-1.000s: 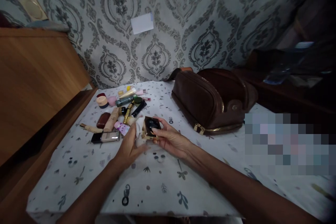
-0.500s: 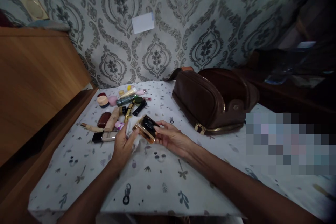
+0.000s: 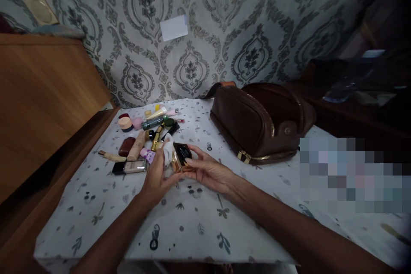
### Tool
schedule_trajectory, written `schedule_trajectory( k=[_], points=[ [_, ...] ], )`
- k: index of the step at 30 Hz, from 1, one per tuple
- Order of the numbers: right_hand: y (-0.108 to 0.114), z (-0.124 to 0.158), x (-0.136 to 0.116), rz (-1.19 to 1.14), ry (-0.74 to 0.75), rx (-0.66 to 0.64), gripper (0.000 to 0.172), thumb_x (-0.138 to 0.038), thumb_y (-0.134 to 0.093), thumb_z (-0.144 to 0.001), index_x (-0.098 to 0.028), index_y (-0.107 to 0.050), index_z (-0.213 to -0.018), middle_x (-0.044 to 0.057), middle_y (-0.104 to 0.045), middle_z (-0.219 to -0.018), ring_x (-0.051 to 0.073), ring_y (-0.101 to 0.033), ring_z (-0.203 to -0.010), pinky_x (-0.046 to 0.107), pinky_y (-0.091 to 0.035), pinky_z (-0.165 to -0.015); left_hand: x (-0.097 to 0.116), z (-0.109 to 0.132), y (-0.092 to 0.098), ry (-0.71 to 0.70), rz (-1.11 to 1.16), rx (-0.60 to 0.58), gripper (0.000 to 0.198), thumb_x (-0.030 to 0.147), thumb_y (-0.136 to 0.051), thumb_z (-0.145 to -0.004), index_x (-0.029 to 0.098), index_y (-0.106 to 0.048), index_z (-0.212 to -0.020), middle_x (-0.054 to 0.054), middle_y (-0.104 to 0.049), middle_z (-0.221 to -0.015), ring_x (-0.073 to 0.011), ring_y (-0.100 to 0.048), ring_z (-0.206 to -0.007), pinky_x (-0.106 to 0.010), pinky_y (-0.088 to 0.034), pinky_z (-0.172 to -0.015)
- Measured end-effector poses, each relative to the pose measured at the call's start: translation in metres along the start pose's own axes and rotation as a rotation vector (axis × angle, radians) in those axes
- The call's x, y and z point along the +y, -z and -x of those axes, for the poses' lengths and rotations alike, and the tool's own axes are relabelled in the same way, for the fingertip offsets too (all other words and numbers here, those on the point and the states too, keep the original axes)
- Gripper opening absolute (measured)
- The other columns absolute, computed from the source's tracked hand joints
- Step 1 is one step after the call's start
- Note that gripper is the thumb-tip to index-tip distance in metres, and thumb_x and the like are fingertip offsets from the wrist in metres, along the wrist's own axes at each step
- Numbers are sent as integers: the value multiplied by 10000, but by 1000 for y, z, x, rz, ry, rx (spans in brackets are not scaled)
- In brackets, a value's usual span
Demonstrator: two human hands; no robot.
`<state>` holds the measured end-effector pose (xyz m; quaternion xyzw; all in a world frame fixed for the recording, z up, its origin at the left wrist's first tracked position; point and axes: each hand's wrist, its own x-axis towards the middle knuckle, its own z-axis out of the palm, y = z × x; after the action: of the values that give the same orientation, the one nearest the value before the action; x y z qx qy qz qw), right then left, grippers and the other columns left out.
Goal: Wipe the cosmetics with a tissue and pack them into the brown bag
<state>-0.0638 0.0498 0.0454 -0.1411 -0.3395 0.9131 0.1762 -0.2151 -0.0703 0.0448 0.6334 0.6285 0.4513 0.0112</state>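
Observation:
My right hand [image 3: 210,172] pinches a small square black-and-gold compact [image 3: 181,156] and holds it just above the table. My left hand [image 3: 156,175] grips a crumpled white tissue [image 3: 168,152] and presses it against the compact's left side. Both hands meet at the middle of the patterned white tablecloth [image 3: 192,218], right beside a heap of cosmetics.
Several cosmetics [image 3: 141,141] lie scattered at the left: tubes, a foundation bottle, lipsticks, small jars. A brown leather bag [image 3: 260,122] lies on its side at the back right. A wooden headboard [image 3: 41,102] borders the left. Patterned wallpaper stands behind.
The compact has been tilted and turned between my hands, and the tissue has moved from under it to its upper left side. Both hands stay in the same spot.

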Motion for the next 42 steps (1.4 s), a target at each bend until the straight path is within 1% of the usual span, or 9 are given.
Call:
schedule_trajectory(
  k=[4,11,14,19,23,27,32,37,42],
  points=[
    [2,-1,0,-6,9,21,572,-219,-867,-675,-244,-498,-1111,-12,-715,-833,143,-705,-724,307,-576,-705,7,-2,0,-6,-34,32,408,386,-562,-924,174,-536,-1271,-107,-646,-1124,-245,-604,-1054,-374,-480,-940],
    [6,-3,1,36,43,90,380,-262,-869,-675,-189,-552,-870,-21,-694,-739,105,-654,-639,245,-536,-638,6,5,0,94,-4,151,239,375,-554,-924,182,-606,-1056,-9,-652,-845,-161,-599,-754,-266,-486,-728],
    [2,-2,0,63,18,64,378,-261,-876,-665,-166,-573,-871,-5,-707,-756,102,-665,-644,231,-538,-648,3,5,0,190,12,237,214,395,-563,-915,184,-596,-934,12,-611,-749,-145,-566,-682,-249,-470,-655],
    [-1,1,-3,144,-33,-54,412,-272,-844,-706,-150,-617,-1029,18,-732,-781,110,-697,-627,174,-495,-552,4,-1,1,236,32,311,247,399,-567,-900,178,-617,-998,-14,-656,-805,-178,-618,-768,-271,-504,-700],
    [-1,2,-1,158,-69,-88,452,-259,-830,-721,-181,-584,-1091,31,-748,-815,125,-721,-643,160,-478,-525,3,-4,2,170,17,267,297,373,-515,-934,178,-625,-1130,-73,-685,-1066,-223,-630,-1023,-326,-494,-914],
    [-1,0,2,110,-31,-65,532,-246,-822,-735,-213,-527,-1175,12,-741,-777,131,-723,-656,204,-529,-624,4,-2,3,74,-5,141,407,356,-479,-954,182,-542,-1316,-114,-630,-1230,-258,-570,-1167,-399,-432,-1032],
    [2,-3,2,17,19,2,477,-232,-839,-718,-219,-530,-1081,-3,-724,-766,113,-699,-659,199,-516,-628,10,1,1,-92,-34,-37,447,290,-427,-986,192,-472,-1420,-119,-598,-1180,-226,-573,-1110,-358,-468,-968],
    [1,-4,2,-69,38,8,353,-284,-835,-726,-203,-608,-984,-29,-679,-771,94,-635,-679,204,-495,-629,9,1,0,-199,-39,-68,416,203,-460,-970,217,-534,-1379,-95,-570,-1086,-189,-593,-983,-304,-506,-849],
    [-4,1,2,-11,-40,-62,409,-467,-829,-696,-208,-655,-961,-25,-663,-816,108,-595,-732,216,-466,-621,15,1,3,-341,-36,-28,471,103,-448,-950,263,-528,-1386,-86,-580,-1123,-176,-601,-993,-271,-499,-837]
  ],
)
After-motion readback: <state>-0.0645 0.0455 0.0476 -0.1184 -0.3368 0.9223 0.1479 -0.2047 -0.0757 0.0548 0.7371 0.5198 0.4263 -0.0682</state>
